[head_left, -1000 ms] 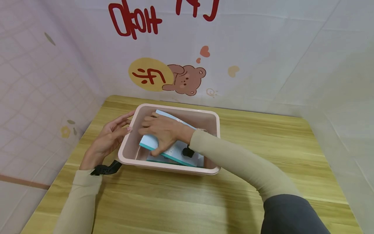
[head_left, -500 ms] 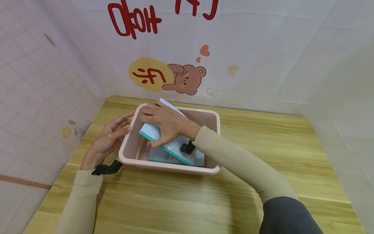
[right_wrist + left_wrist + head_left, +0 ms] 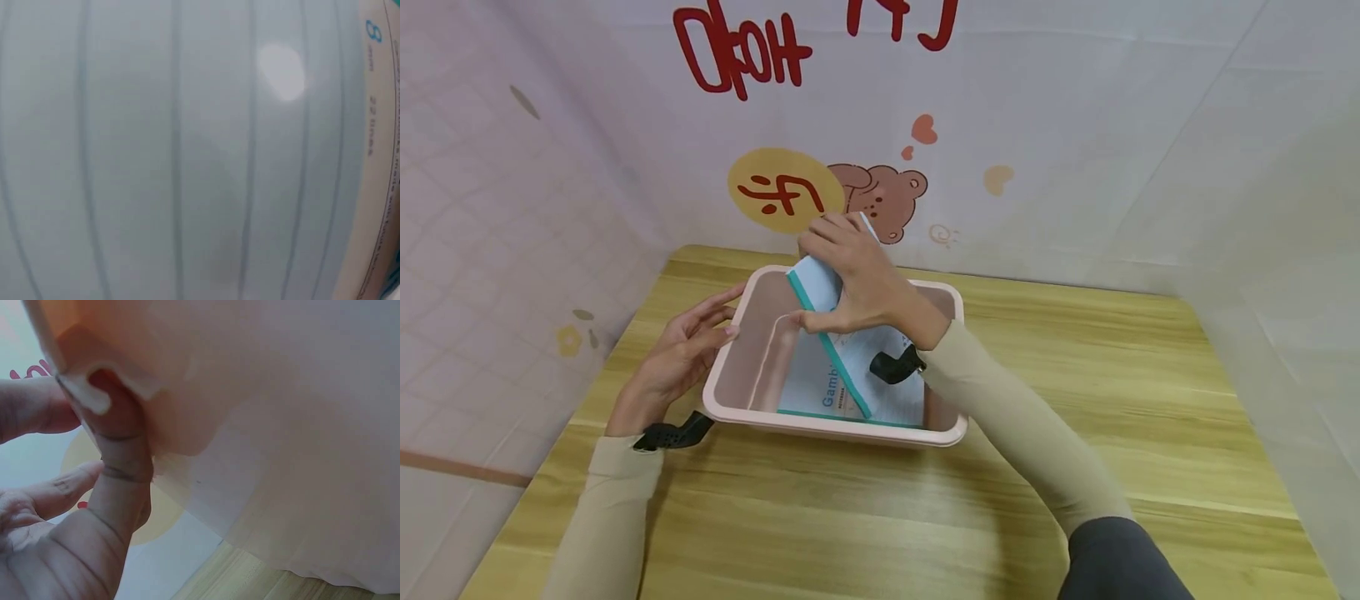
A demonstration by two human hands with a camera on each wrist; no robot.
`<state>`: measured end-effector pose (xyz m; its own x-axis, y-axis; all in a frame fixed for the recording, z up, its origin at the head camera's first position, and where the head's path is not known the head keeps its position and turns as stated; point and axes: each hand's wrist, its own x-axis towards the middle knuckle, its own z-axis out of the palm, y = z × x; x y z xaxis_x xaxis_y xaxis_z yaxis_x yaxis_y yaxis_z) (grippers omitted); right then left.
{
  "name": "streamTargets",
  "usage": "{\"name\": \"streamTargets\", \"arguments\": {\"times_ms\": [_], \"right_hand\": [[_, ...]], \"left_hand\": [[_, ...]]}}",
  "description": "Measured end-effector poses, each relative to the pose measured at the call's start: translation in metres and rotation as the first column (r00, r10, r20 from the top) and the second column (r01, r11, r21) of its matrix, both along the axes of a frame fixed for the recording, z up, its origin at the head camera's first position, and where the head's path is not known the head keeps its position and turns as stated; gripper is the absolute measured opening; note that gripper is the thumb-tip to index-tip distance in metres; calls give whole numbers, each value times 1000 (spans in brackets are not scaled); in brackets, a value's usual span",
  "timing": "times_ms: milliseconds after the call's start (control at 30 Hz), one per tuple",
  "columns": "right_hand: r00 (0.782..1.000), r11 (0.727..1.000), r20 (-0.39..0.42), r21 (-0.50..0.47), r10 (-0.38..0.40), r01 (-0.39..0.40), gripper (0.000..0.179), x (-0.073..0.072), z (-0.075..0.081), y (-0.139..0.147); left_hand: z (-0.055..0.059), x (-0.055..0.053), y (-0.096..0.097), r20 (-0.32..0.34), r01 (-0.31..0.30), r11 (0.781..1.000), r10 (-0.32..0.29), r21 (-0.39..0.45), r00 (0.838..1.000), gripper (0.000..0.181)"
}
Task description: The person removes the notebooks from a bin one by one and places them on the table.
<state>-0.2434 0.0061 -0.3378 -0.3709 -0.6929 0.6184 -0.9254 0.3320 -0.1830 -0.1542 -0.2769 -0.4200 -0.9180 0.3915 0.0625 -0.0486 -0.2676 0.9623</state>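
A pink plastic bin [image 3: 835, 428] stands on the table. At its left rim my left hand [image 3: 681, 354] holds on with thumb and fingers; in the left wrist view a fingertip of that hand [image 3: 119, 481] tucks under the rim. My right hand [image 3: 859, 279] grips a light blue notebook [image 3: 817, 285] with a teal spine, thumb on one edge, fingers on the opposite one. The notebook tilts, its top above the bin and its lower end inside. Beneath it lies another blue notebook [image 3: 805, 375] reading "Gamb…". Only the lined cover [image 3: 175, 150] fills the right wrist view.
The wood-grain table [image 3: 880, 517] extends in front of the bin and to its right. A white printed wall cloth [image 3: 1060, 167] rises close behind, and a pale sheet [image 3: 497, 275] bounds the left side. Black camera mounts sit at both wrists.
My right hand has raised the upper notebook and tipped it steeper, moving up and slightly right. More of the lower notebook shows. The left hand and bin have stayed put.
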Motion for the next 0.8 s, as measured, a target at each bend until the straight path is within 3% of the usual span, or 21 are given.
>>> {"name": "streamTargets", "arguments": {"times_ms": [233, 567, 800], "right_hand": [[996, 992, 12, -89, -85, 86, 60, 4, 18, 15], [990, 980, 1, -138, -143, 142, 56, 10, 53, 37], [984, 964, 2, -201, -177, 174, 58, 10, 77, 54]], "left_hand": [[3, -1, 2, 12, 5, 1000, -5, 0, 1000, 63], [4, -2, 5, 14, 0, 1000, 0, -8, 1000, 63], [4, 4, 1, 12, -27, 999, 27, -31, 1000, 62]]}}
